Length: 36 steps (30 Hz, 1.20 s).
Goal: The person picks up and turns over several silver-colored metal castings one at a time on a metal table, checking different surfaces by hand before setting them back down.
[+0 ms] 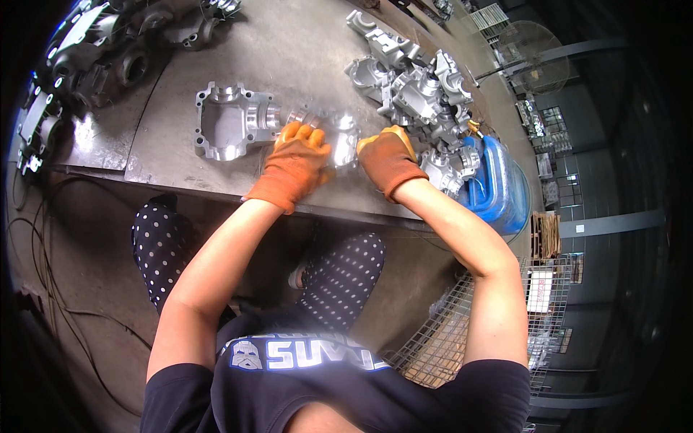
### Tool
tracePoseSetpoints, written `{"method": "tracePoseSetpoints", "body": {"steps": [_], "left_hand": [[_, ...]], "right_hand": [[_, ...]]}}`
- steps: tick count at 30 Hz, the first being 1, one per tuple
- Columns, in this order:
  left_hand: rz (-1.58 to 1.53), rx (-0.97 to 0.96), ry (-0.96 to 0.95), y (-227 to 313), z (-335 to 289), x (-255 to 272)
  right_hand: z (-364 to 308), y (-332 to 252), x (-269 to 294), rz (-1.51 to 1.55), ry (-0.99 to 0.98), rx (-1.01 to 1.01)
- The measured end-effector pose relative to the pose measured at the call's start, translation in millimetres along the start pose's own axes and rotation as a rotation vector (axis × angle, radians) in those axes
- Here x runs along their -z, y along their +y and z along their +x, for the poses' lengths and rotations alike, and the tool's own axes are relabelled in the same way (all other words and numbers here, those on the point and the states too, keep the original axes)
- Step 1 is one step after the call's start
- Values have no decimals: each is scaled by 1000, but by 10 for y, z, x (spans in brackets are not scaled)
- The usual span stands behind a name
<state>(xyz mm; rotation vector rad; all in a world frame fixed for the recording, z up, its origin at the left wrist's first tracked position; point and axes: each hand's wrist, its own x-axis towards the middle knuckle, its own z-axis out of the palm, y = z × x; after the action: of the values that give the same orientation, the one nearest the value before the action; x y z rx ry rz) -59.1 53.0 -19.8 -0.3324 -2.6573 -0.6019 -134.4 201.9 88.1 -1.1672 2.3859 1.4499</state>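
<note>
A single fisheye view looks steeply down from the person's head, over chest and knees, onto the near edge of the metal counter [289, 50]. It sits close above both forearms, and straight edges bend toward the dark rim.

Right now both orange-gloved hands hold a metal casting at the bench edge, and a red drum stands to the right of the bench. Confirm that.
Not quite. The head view shows the drum is blue, not red. The rest holds: the left hand and right hand, in orange gloves, hold a metal casting at the bench edge.
</note>
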Motion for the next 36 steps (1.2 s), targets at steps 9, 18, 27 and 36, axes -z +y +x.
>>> {"method": "tracePoseSetpoints", "body": {"steps": [9,18,27,36], "left_hand": [[-217,174,112,84,19,143],[126,40,-457,-416,142,776],[176,-167,-83,-764,305,796],[85,-149,-165,-882,359,269]], "right_hand": [[-365,-380,-763,1844,35,-244],[430,-472,-633,1447,384,-538],[756,-6,-630,1033,79,-571],[753,-204,-373,347,291,-513]]}}
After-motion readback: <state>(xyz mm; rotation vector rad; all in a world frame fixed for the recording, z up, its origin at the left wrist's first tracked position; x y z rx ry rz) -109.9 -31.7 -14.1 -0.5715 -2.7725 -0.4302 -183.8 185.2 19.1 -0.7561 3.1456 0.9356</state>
